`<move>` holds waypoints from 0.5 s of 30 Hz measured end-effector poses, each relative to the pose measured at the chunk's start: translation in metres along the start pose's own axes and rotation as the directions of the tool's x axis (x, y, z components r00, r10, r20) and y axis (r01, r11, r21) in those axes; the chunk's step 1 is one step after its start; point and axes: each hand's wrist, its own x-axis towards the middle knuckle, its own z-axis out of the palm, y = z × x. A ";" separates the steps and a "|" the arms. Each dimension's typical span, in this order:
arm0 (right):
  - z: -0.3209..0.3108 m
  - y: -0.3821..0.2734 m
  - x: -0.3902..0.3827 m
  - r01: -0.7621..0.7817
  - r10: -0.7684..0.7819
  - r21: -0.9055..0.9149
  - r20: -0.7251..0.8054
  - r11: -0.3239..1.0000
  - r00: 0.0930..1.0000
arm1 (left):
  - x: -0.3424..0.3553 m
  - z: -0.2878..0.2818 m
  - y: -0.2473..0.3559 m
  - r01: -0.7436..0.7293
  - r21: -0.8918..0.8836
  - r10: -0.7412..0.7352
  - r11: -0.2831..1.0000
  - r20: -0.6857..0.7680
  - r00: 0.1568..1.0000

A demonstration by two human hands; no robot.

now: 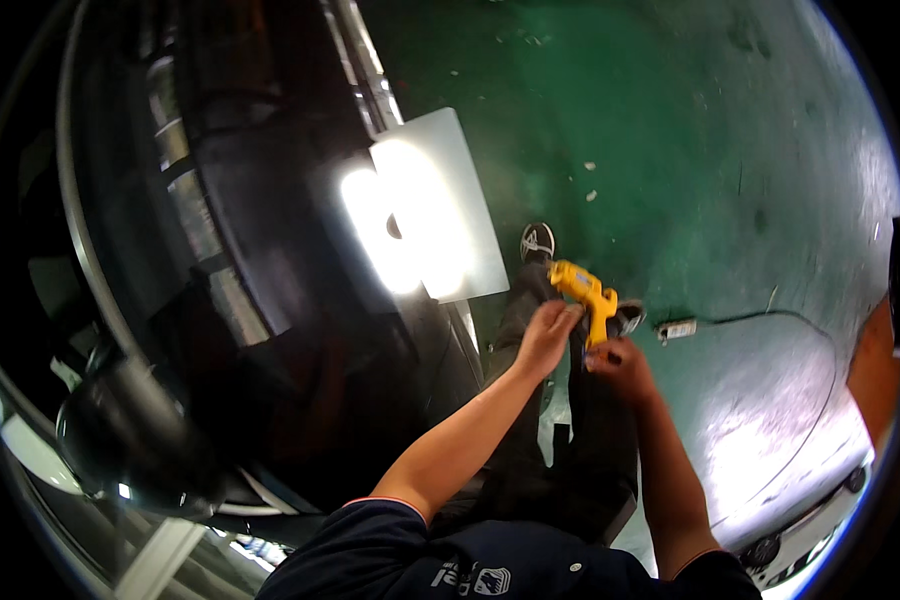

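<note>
A yellow glue gun (598, 302) is in front of my legs, its nozzle toward the upper left and its handle downward. My right hand (625, 368) is closed with its fingers at the lower end of the handle. Just left of the gun, my left hand (550, 338) is closed, its fingertips together below the nozzle; whether they touch the gun or hold something small I cannot make out. Both forearms reach forward over my dark trousers.
A glossy black car body (270, 200) fills the left side, with a bright rectangular panel (485, 240) against its edge. On the green floor (670, 130) to the right lies a power strip (676, 329) with a dark cable (832, 365). A brown object (873, 370) stands at the right rim.
</note>
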 end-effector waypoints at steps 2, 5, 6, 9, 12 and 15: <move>-0.004 -0.013 -0.036 0.144 -0.152 -0.195 -0.023 0.970 0.988 | -0.017 0.015 0.019 0.049 -0.106 -0.035 0.993 0.134 0.990; 0.003 -0.054 -0.085 0.105 -0.150 -0.319 -0.120 0.942 0.981 | -0.068 0.023 0.055 0.174 0.015 -0.173 0.985 0.223 0.959; 0.010 -0.064 -0.099 0.130 -0.191 -0.340 -0.154 0.931 0.969 | -0.086 0.022 0.067 0.179 0.061 -0.188 0.982 0.257 0.948; 0.021 -0.089 -0.133 0.182 -0.379 -0.611 -0.209 0.770 0.901 | -0.105 0.041 0.029 0.029 -0.024 -0.026 0.999 0.133 0.991; 0.037 -0.095 -0.184 0.251 -0.498 -0.700 -0.170 0.668 0.850 | -0.164 0.060 0.023 -0.040 -0.240 0.045 0.970 0.017 0.999; 0.049 -0.102 -0.246 0.358 -0.576 -0.658 -0.142 0.663 0.805 | -0.228 0.063 0.039 -0.035 -0.280 0.035 0.959 -0.003 0.999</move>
